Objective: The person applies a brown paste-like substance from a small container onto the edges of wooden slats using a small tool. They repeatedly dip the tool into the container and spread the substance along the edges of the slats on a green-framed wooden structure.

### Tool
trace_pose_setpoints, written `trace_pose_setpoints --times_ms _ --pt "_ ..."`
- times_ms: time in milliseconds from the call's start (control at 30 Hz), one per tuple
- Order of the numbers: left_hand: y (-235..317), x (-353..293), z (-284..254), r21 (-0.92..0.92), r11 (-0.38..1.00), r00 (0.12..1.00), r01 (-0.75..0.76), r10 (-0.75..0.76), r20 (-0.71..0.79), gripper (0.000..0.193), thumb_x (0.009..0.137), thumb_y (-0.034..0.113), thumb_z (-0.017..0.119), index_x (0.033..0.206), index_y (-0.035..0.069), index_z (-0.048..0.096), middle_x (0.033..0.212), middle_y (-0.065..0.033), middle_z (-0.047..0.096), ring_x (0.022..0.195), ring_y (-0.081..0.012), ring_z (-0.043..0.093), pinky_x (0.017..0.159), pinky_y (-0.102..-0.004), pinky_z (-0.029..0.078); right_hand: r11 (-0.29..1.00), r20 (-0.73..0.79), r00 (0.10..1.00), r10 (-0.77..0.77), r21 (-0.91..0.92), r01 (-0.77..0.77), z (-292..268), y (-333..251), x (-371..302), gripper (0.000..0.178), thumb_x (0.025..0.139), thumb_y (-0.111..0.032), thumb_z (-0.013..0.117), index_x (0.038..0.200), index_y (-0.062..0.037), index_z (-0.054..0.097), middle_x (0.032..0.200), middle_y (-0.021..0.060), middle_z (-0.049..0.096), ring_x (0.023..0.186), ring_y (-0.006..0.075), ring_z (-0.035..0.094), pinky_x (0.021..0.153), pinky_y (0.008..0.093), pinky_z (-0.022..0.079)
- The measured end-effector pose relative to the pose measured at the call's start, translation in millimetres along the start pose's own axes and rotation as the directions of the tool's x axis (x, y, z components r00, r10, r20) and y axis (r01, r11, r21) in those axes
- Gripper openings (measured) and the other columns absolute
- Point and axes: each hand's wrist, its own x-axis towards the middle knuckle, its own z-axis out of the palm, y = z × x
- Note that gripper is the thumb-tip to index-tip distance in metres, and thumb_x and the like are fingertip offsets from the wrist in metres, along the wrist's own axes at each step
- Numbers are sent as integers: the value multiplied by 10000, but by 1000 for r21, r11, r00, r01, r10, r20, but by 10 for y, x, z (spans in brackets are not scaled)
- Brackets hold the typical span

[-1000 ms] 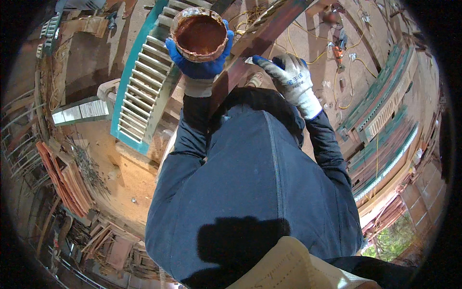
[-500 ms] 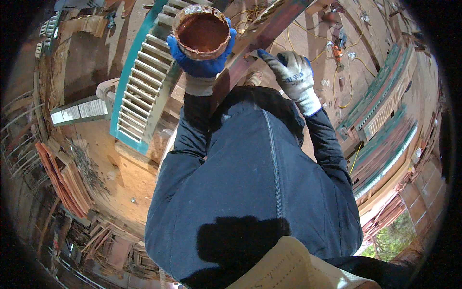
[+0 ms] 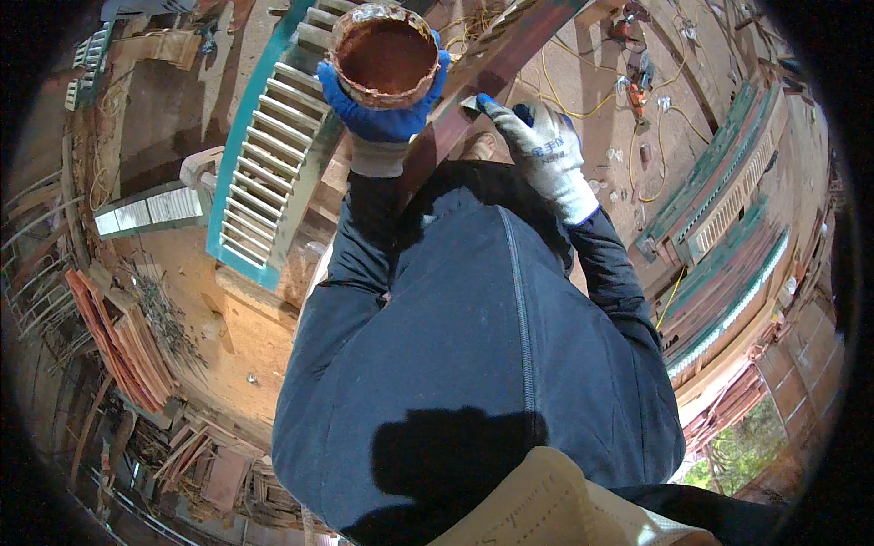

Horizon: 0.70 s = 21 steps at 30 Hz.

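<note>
A round tub with a crusted rim, reddish-brown paste inside, rests in my left hand; the blue-palmed glove is wrapped round it from below. My right hand, in a white and blue glove, is closed on a small putty knife. Only its pale blade shows past the fingertips; the handle is hidden in the glove. The blade lies over or against a long reddish-brown wooden beam running diagonally in front of me. Whether it touches the wood I cannot tell.
Left of the beam stands a teal-edged slatted frame. On the right lie an orange power tool, a yellow cord and green and red painted timbers. Planks are stacked at the far left.
My right hand has shifted slightly left and down, and the putty knife blade now shows more plainly at the beam. My left hand with the tub has barely moved.
</note>
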Motion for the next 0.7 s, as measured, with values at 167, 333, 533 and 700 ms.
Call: trace_pose_setpoints --times_ms 167,333,533,700 --pt "52 6 -67 33 999 999 -1 2 -38 885 823 720 557 1430 91 416 1429 -260 443 1278 -430 479 1076 -574 408 1000 87 996 -22 18 20 -17 23 -70 717 797 -70 642 1428 -373 486 900 76 561 713 270 610 604 406 503" --pt "-22 -5 23 25 1000 1000 14 -13 -28 869 826 717 557 1421 97 429 1402 -258 473 1251 -435 501 1068 -577 418 998 53 998 44 39 -46 -69 50 63 685 817 -59 629 1423 -349 497 904 80 573 694 266 623 587 398 521" --pt "10 23 -59 57 998 1000 -22 22 -8 808 838 708 557 1409 146 449 1373 -205 517 1225 -421 523 1058 -578 430 1000 38 999 4 29 -5 -163 48 57 574 844 -54 638 1351 -320 603 786 68 572 630 253 604 541 380 503" --pt "-39 5 37 71 997 997 -25 31 -73 778 843 706 556 1398 170 462 1373 -175 527 1221 -398 532 1067 -574 426 999 155 988 19 37 -25 -128 171 119 638 805 -24 621 1361 -334 577 847 68 582 700 282 629 579 388 505"
